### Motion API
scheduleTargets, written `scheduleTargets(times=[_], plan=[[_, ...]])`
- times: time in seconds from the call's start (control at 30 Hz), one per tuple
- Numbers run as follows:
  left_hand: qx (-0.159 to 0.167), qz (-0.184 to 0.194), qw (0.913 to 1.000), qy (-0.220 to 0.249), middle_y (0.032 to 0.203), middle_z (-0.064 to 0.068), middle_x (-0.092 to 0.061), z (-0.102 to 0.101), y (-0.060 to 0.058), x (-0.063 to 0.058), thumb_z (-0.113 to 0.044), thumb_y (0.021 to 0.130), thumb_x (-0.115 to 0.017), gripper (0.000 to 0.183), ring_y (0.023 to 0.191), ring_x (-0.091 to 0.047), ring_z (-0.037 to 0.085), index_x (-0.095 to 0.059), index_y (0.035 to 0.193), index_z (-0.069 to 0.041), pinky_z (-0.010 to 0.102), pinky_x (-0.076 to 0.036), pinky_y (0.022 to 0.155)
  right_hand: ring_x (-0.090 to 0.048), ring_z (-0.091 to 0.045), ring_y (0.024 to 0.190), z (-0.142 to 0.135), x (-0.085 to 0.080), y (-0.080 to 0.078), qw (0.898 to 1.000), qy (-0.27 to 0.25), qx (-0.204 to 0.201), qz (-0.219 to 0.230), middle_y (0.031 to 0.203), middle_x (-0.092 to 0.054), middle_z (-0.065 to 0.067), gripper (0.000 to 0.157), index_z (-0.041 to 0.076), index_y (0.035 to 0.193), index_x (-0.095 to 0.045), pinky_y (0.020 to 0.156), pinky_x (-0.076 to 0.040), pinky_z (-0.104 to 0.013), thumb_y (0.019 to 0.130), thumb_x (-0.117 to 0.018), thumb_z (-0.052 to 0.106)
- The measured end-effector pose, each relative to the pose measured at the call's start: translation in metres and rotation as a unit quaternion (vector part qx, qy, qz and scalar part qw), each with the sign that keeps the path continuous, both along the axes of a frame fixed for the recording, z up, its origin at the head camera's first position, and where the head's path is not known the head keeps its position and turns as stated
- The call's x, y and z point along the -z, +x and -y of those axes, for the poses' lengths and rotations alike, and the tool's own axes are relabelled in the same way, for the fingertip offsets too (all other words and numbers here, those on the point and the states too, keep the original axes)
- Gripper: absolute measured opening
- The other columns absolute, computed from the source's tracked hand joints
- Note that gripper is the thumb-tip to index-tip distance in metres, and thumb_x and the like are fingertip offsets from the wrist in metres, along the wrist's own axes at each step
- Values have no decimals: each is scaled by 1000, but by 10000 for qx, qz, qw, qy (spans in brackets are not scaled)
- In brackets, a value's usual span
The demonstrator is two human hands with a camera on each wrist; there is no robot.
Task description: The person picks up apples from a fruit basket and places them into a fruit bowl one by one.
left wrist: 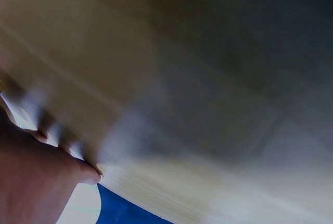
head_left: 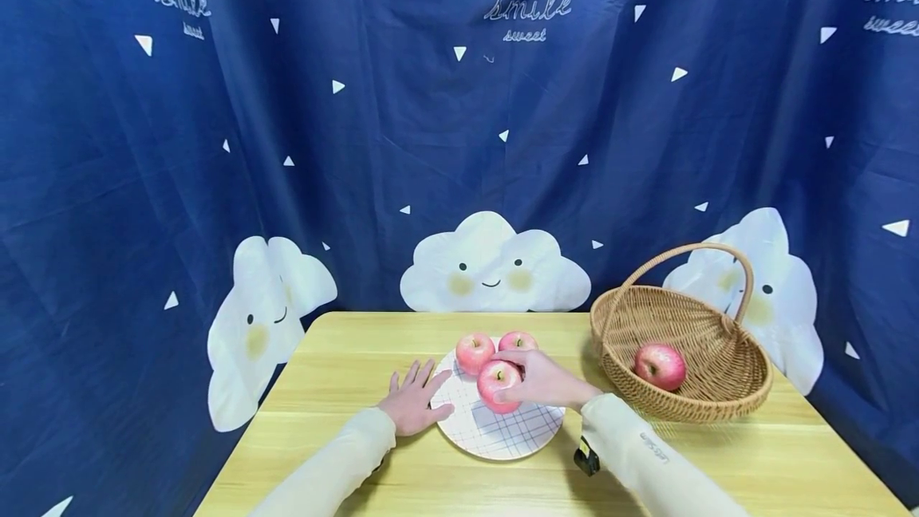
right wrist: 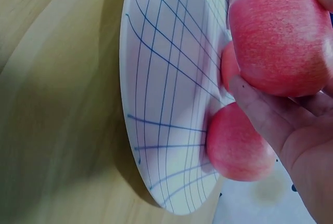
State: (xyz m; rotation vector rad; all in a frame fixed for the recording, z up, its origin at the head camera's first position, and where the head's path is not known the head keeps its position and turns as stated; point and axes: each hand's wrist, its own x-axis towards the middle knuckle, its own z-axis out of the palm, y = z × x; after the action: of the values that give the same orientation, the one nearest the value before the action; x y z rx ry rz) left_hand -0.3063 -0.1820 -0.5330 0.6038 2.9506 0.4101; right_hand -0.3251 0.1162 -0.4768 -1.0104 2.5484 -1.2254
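My right hand (head_left: pixel 544 380) grips a pink-red apple (head_left: pixel 495 391) over a white plate (head_left: pixel 498 443) with blue grid lines. In the right wrist view, fingers curl round that apple (right wrist: pixel 281 37), which appears raised off the plate. Two more apples sit at the plate's far side: one at the left (head_left: pixel 474 351), the other at the right (head_left: pixel 518 340), partly hidden by my right hand. At the plate's left rim, my left hand (head_left: pixel 415 405) lies with fingers spread, thumb and forefinger over the edge. The left wrist view shows mostly blurred tabletop.
A wicker basket (head_left: pixel 725 405) with an arched handle stands on the right of the wooden table (head_left: pixel 337 373), holding one apple (head_left: pixel 659 366). A dark blue curtain (head_left: pixel 402 158) with cloud prints hangs behind the table.
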Motion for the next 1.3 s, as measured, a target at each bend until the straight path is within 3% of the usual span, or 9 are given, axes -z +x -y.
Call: scheduleTargets(times=[0.2,0.5,0.73,1.03,1.3], plan=[[-2,-30,10000,12,167,18,-20,1,-3,5,-66,98,-43,75,153,-15,46,-32,159,-24,75,-11,114,-66,-9,104,8,7,-1,9998,-91,-182,28,119,-68,1,63,8,134,-62,94,-53,-26,83,-82,39],[18,-96,9999,-31,167,18,-20,1,-6,8,-67,97,-42,76,153,-15,46,-32,159,-25,75,-12,114,-64,-6,104,19,18,-1,9997,218,-84,-64,120,-68,3,68,7,137,-60,97,-51,-29,84,-79,44],[35,-88,10000,16,167,18,-20,1,-8,11,-68,97,-43,76,153,-15,46,-33,158,-25,75,-11,113,-63,-5,108,24,26,-2,9995,302,12,-63,122,-67,7,66,13,138,-60,99,-50,-31,85,-77,48],[17,-110,9999,-1,167,17,-19,1,-11,13,-69,96,-42,77,153,-14,46,-32,159,-26,75,-10,114,-61,-11,115,17,22,2,9984,430,-175,-322,127,-66,3,63,13,141,-57,104,-48,-40,92,-68,50],[3,-151,9999,-64,167,16,-20,3,-11,16,-71,96,-41,77,153,-15,46,-32,158,-27,75,-11,114,-62,-12,117,18,21,4,9979,466,-266,-358,128,-67,1,66,9,143,-55,104,-48,-38,92,-69,49]])
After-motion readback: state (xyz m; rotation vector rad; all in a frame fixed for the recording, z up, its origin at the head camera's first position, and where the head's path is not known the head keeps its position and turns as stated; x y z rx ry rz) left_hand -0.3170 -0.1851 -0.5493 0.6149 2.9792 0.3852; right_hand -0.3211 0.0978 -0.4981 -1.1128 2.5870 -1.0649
